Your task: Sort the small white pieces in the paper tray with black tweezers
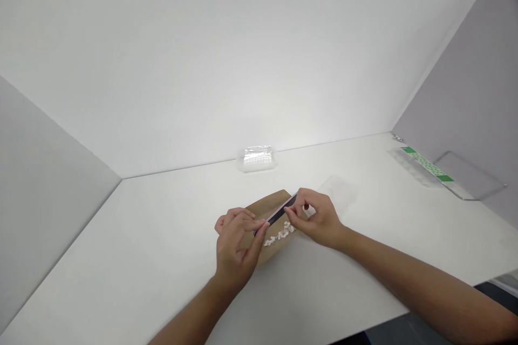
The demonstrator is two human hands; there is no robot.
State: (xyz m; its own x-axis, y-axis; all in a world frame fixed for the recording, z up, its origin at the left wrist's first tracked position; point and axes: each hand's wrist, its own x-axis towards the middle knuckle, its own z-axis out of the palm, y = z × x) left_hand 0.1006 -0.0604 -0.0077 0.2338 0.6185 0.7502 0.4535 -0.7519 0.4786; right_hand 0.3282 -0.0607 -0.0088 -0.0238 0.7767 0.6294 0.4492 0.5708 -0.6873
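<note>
**Two bare arms (396, 272) reach in, and both hands pinch a thin dark strip (278, 214)**

Closest to us are the arms, coming over the table (121, 264). The left hand (238, 242) pinches the strip's near end between thumb and fingers. The right hand (319, 220) pinches it close to its far end.

The strip looks very light and thin, with a pale edge along one side. It would likely bend easily and could crease if squeezed hard. Its dark face may be a bit slippery. Good places to hold it seem to be the two ends, with soft fingertips.

The strip sits between the two hands, on a slant, with its far end up by the right hand. Below it is a brown paper tray (265, 205) with little white bits (280, 235) in it. I cannot tell if the strip touches the tray.
</note>
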